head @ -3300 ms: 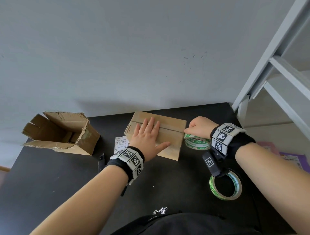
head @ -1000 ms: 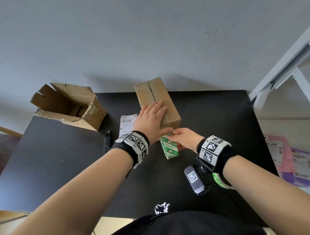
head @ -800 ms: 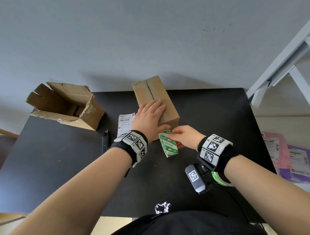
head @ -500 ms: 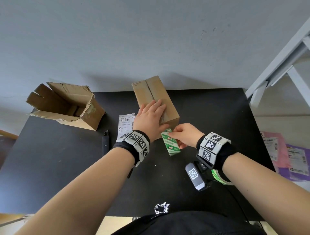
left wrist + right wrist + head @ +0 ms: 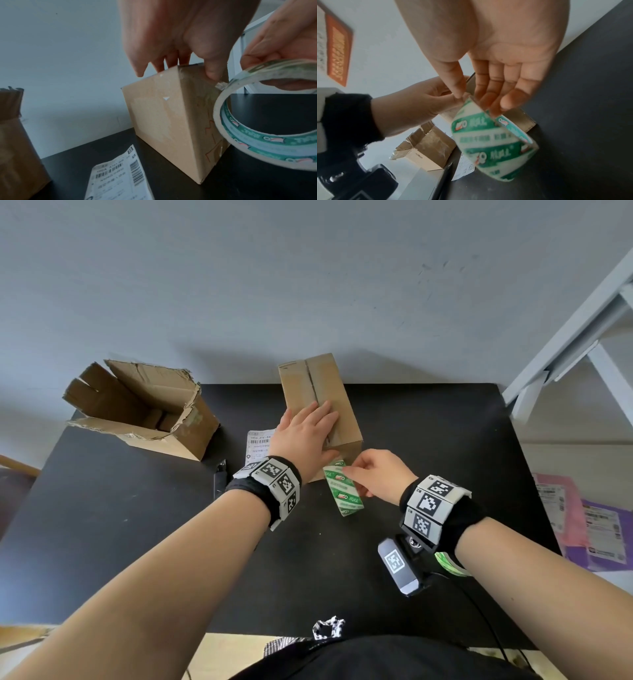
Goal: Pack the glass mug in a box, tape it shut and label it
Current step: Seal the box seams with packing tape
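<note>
Against the frame 3.3 s earlier, the box (image 5: 320, 405) now lies turned, its seam running away from the person, no longer across; over the last second it has kept its place near the middle of the bench's far edge. The left hand (image 5: 303, 440) rests on the box top with fingers (image 5: 322, 414) straight, thumb down the near face at the end of the tape strip. The right hand (image 5: 378, 475) holds the tape roll (image 5: 342, 491) just beside the box's near face, fingers curled through the core, thumb pinching the outside; the roll stands slightly lower than half a second ago. The mug is not visible; the box flaps are closed. The label (image 5: 258, 443) lies flat on the bench (image 5: 445, 440), left of the box. A torn open carton (image 5: 144, 409) sits at the far left corner, a dark tool (image 5: 219, 479) near it. A second tape roll (image 5: 448, 565) shows under the right wrist. Behind stands a grey wall (image 5: 274, 285); a white frame (image 5: 575, 337) to the right; pink and purple mailers (image 5: 582, 525) beyond the right edge.
</note>
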The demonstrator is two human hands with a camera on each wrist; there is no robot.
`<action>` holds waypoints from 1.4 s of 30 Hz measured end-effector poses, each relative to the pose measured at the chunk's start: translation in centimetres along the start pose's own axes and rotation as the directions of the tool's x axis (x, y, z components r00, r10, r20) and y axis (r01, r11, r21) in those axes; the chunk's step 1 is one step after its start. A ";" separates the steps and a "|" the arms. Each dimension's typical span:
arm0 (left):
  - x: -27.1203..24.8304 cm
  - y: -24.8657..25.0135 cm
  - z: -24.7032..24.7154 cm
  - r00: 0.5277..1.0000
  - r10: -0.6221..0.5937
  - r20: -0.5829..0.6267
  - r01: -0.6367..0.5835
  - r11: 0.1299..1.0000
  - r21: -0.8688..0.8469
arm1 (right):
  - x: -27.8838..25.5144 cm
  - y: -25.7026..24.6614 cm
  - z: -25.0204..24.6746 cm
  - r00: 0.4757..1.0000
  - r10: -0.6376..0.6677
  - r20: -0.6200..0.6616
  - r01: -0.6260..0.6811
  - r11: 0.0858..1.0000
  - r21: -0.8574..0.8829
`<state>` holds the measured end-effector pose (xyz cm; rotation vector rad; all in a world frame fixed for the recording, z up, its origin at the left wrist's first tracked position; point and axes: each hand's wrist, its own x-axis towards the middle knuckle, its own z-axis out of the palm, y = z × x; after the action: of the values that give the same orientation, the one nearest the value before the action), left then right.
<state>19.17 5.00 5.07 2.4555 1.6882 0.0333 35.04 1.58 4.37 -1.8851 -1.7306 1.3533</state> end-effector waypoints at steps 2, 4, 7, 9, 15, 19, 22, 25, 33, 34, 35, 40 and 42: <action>-0.5 -0.3 -0.3 1.000 -0.004 0.024 0.004 1.000 0.003 | -0.1 -0.8 0.3 0.998 -0.027 -0.060 0.022 0.997 -0.079; -1.2 -0.8 -0.6 0.999 -0.010 0.030 0.011 0.999 -0.031 | -0.4 -1.8 0.6 0.990 -0.068 -0.120 0.051 0.989 -0.141; -2.9 -2.7 -1.0 0.994 -0.099 -0.048 0.090 0.984 -0.154 | -0.9 -3.7 1.4 0.973 -0.172 -0.157 0.144 0.974 -0.176; -4.4 -4.6 -1.2 0.977 -0.200 -0.068 0.177 0.952 -0.250 | -1.0 -5.5 2.7 0.966 -0.232 -0.117 0.206 0.958 -0.200; -9.7 -10.3 -1.3 0.913 -0.406 0.038 0.400 0.872 -0.281 | 0.0 -9.7 8.6 0.940 -0.327 0.096 0.340 0.887 -0.313; -12.8 -13.7 -0.6 0.880 -0.462 0.109 0.474 0.841 -0.260 | 1.2 -11.0 13.0 0.937 -0.270 0.220 0.339 0.852 -0.400; -14.6 -16.0 0.1 0.867 -0.471 0.164 0.498 0.838 -0.224 | 2.4 -11.5 16.5 0.920 -0.217 0.328 0.364 0.785 -0.501; -15.9 -18.1 0.8 0.861 -0.465 0.206 0.502 0.842 -0.199 | 3.5 -11.7 19.9 0.908 -0.139 0.395 0.374 0.692 -0.617; -16.6 -20.7 1.8 0.877 -0.402 0.264 0.455 0.870 -0.188 | 3.9 -11.9 23.3 0.962 -0.054 0.266 0.212 0.763 -0.611; -16.5 -20.7 1.8 0.881 -0.392 0.265 0.446 0.874 -0.193 | 3.8 -11.8 23.1 0.964 -0.055 0.259 0.201 0.788 -0.582; -16.4 -20.6 1.8 0.887 -0.381 0.261 0.436 0.878 -0.200 | 3.7 -11.8 22.8 0.967 -0.060 0.246 0.190 0.814 -0.549; -14.9 -19.1 1.7 0.906 -0.322 0.275 0.386 0.894 -0.225 | 2.6 -12.3 19.8 0.988 -0.129 0.080 0.150 0.910 -0.387; -14.0 -18.0 1.4 0.915 -0.301 0.269 0.364 0.903 -0.228 | 1.8 -12.6 17.9 0.986 -0.168 0.005 0.160 0.926 -0.341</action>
<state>-2.36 -1.92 2.07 1.8672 1.8364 -0.0514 13.25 -0.54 2.83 -1.8568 -2.1700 1.0161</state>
